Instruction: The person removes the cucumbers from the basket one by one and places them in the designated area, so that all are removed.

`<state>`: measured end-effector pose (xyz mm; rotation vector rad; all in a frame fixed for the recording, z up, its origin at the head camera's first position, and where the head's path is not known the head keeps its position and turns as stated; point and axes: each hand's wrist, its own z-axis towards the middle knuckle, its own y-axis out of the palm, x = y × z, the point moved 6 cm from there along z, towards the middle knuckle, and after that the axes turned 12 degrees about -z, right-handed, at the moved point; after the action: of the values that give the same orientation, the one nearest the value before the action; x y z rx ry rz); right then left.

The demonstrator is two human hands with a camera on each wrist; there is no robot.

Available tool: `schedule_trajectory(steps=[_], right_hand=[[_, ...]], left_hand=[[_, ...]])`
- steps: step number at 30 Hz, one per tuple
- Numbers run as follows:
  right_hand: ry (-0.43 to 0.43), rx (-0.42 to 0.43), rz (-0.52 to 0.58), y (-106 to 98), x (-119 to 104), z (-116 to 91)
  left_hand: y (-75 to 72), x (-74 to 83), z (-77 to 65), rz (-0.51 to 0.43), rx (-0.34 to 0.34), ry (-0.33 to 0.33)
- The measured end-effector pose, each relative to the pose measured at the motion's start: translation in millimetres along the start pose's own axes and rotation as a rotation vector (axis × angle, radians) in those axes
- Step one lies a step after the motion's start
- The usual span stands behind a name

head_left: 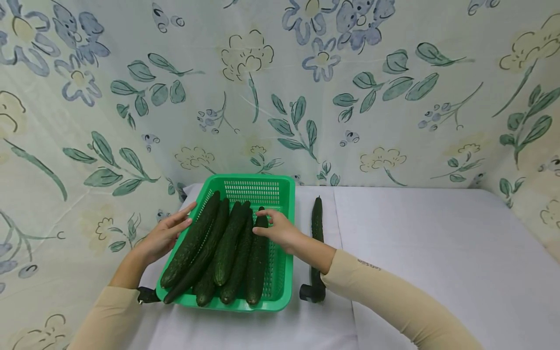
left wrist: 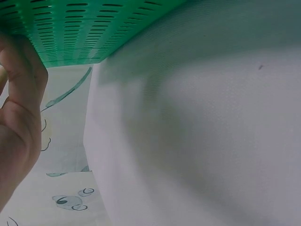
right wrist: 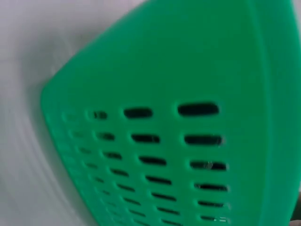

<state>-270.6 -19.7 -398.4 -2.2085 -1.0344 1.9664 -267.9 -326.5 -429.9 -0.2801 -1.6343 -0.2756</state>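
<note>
A green plastic basket [head_left: 286, 194] holds several long dark-green cucumbers [head_left: 227, 250], lying side by side lengthwise. My left hand [head_left: 164, 236] rests against the basket's left side with its fingers extended; the left wrist view shows that hand [left wrist: 21, 94] by the slotted wall [left wrist: 75, 33]. Over the upper end of the rightmost cucumber [head_left: 256, 272] in the basket is my right hand [head_left: 280, 231], its thumb and fingers spread apart. Only the outside of the basket wall [right wrist: 164, 70] fills most of the right wrist view, so the right fingers are hidden there.
Outside the basket, to its right, another cucumber [head_left: 317, 218] lies on the white tablecloth [head_left: 415, 243], partly under my right forearm. A floral curtain [head_left: 280, 97] hangs behind and to the left of the table. Small black devices [head_left: 148, 295] sit by both wrists.
</note>
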Motion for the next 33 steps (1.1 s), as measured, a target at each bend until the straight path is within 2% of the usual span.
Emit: schedule_trajectory(steps=[13, 20, 26, 33], right_hand=[[0.126, -0.078, 0.14, 24, 7, 0], [0.176, -0.102, 0.253, 32, 8, 0], [0.182, -0.121, 0.237, 35, 8, 0], [0.149, -0.147, 0.209, 35, 7, -3]], left_hand=[[-1.0, -1.0, -2.4, -0.004, 0.001, 0.008], [-0.2, -1.0, -2.7, -0.01, -0.009, 0.018], [0.5, 0.2, -1.8, -0.012, -0.014, 0.025], [-0.4, -1.3, 0.7, -0.022, -0.003, 0.007]])
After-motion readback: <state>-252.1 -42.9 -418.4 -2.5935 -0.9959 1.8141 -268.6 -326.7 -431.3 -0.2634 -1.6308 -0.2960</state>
